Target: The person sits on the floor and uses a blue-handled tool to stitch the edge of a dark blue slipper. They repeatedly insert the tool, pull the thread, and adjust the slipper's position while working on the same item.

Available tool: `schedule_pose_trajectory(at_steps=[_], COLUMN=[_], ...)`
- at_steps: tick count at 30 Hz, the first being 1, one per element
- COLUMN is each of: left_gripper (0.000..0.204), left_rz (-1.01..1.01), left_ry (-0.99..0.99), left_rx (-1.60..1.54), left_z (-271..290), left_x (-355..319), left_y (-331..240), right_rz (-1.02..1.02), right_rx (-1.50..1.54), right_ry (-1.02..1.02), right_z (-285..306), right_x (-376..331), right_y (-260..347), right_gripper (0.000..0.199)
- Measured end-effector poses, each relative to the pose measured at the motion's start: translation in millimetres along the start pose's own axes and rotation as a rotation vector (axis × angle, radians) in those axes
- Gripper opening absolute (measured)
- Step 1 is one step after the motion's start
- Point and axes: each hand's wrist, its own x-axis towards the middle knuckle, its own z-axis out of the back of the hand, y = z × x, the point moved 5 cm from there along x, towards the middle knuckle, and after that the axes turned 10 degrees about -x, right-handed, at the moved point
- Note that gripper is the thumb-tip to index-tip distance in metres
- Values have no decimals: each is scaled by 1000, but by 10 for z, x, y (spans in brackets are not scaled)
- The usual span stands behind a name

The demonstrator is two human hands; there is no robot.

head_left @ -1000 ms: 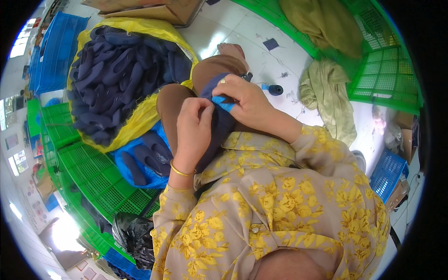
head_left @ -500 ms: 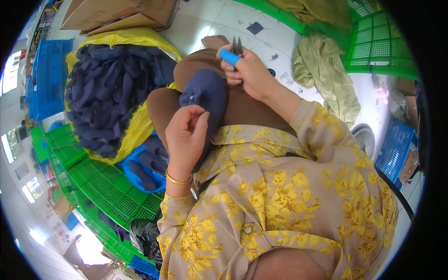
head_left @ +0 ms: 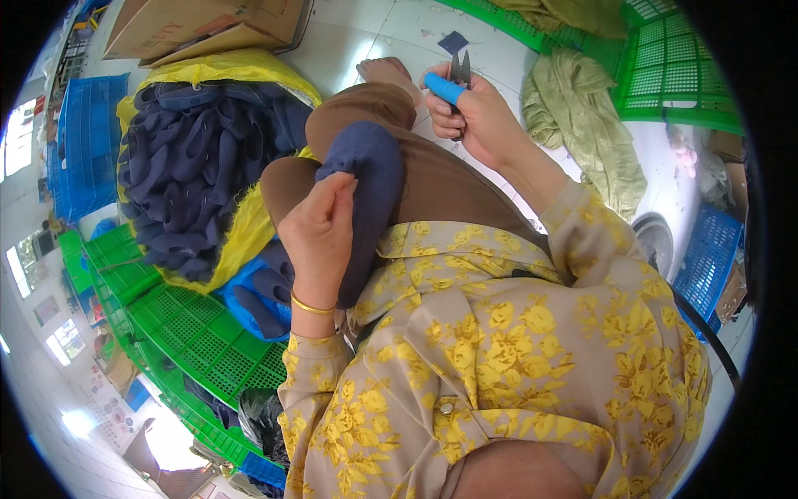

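Observation:
A dark navy sock-like piece of cloth [head_left: 374,166] lies over my bent knee, its rounded end pointing away from me. The thumb and fingers of my left hand [head_left: 320,229] are pinched together at its left side, where the cloth bunches up. Whether a thread is also between the fingertips is too small to tell. To the right, apart from the cloth, my right hand [head_left: 478,116] is closed around small dark thread snips [head_left: 460,68], blades pointing away from me. A blue sleeve [head_left: 443,87] covers its index finger.
Left of my knees stands a yellow sack [head_left: 241,224] full of similar navy pieces. Beside it are a blue bag [head_left: 253,309] and green plastic crates [head_left: 199,333]. A cardboard box [head_left: 208,29] is at the far left; olive cloth [head_left: 582,125] and a green crate [head_left: 673,75] are right.
My right hand with the snips has moved right, away from the navy piece. My left hand has shifted slightly up, its fingertips now against the cloth.

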Motion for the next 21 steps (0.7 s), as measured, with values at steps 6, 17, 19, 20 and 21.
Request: schedule_pose_trajectory(at_steps=[6, 17, 19, 20, 21], left_gripper=[8, 6, 5, 5, 5], left_rz=[-160, -68, -73, -95, -118], left_ry=[-19, 63, 51, 43, 37], left_rx=[60, 13, 17, 27, 37], left_z=[42, -66, -81, -91, -98], left_x=[-11, 123, 149, 162, 175], left_y=[-77, -23, -36, -62, -73], right_rz=[135, 261, 270, 275, 294], right_rx=[-48, -239, -289, -315, -392], right_ry=[118, 233, 234, 234, 184], right_z=[-235, -620, -639, -640, -585], right_x=[-154, -264, -241, -223, -203], right_y=[311, 546, 609, 647, 706], right_gripper=[6, 10, 12, 14, 16])
